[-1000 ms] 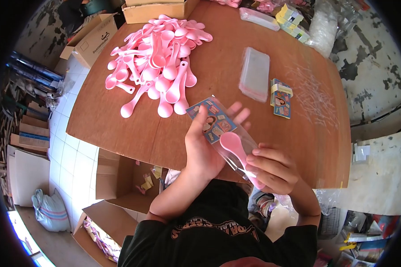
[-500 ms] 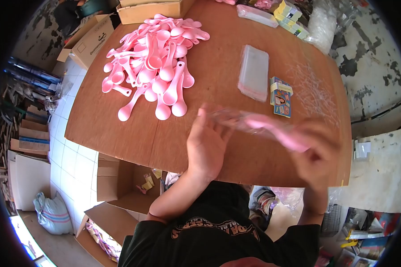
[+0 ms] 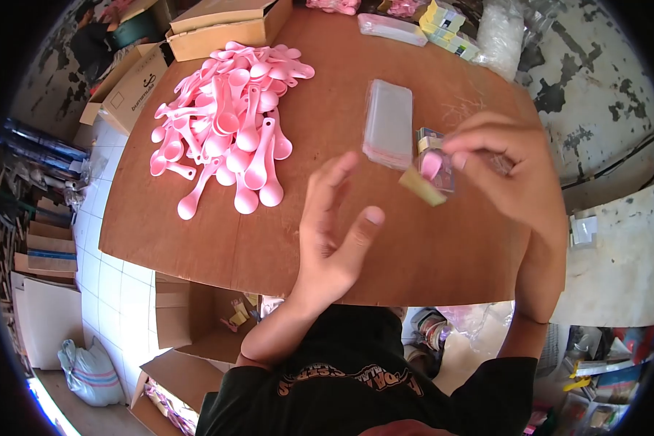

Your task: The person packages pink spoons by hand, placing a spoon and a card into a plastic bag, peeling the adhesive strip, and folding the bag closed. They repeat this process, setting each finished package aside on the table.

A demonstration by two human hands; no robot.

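Tabletop (image 3: 327,225) of brown board fills the middle of the view, in a cluttered room with white floor tiles (image 3: 116,261) on the left and a peeling, patchy wall (image 3: 588,80) on the right. A heap of loose pink spoons (image 3: 225,123) lies on the far left part of the board, with a flat cardboard box (image 3: 225,25) beyond it at the far edge. Right of the heap sits a stack of clear bags (image 3: 389,122), and just beside that a small stack of printed cards (image 3: 427,138), partly hidden by fingers. An open carton (image 3: 189,320) stands on the floor under the near edge.

The bagged spoon (image 3: 432,166) is held in the air over the cards, seen almost end-on: a pink bowl inside glossy clear film, with a yellowish strip at its lower end. It is blurred, so finer detail cannot be told. The right hand (image 3: 512,171) pinches it between thumb and fingertips. The left hand (image 3: 334,225) is spread wide and holds nothing, hovering over the near part of the board, apart from the spoon.
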